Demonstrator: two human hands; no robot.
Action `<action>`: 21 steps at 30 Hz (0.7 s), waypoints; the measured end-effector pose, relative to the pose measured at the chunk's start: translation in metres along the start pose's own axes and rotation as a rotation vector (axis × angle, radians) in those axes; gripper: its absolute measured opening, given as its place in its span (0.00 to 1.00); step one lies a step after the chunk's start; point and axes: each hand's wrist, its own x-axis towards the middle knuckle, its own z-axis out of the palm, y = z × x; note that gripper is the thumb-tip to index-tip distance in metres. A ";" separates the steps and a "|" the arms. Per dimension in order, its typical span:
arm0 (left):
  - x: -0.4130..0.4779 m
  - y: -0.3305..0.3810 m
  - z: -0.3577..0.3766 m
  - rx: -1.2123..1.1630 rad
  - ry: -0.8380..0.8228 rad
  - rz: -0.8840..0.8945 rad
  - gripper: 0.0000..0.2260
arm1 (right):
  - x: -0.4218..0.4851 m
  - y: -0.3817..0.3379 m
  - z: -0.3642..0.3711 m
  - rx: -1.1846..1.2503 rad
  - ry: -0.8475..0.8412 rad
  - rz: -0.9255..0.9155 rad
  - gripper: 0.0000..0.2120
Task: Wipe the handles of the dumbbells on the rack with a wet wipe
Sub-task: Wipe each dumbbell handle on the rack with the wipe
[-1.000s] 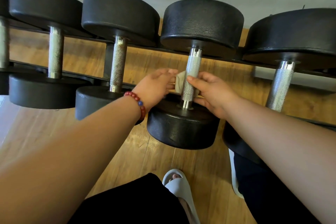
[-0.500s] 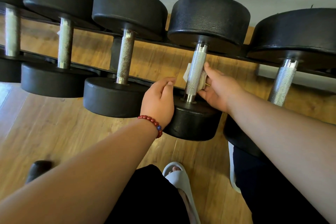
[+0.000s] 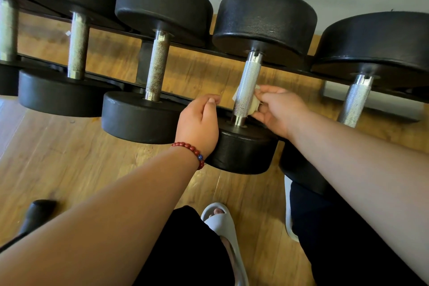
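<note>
Wet wipe [image 3: 253,105]: wrapped against the lower part of the knurled handle [image 3: 247,81] of a dumbbell on the rack [image 3: 142,62]. It is pinched from the handle's right by the right hand [image 3: 279,110], thumb and fingers closed on it, presumably to rub the steel all round. Left hand [image 3: 199,123]: just left of the handle, loosely curled and holding nothing, resting on the near weight head [image 3: 243,151], likely as a brace.

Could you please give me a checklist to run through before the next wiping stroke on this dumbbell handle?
1. Wet wipe pinched in right hand: ok.
2. Wipe against the handle, low on its right side: ok.
3. Upper handle already wiped: cannot tell.
4. Left hand clear of the handle, holding nothing visible: ok.
5. Next handle to the right unobstructed: ok.
</note>
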 end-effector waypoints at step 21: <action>0.000 -0.001 0.000 0.004 -0.001 0.006 0.15 | 0.003 -0.008 -0.016 -0.245 -0.102 -0.029 0.12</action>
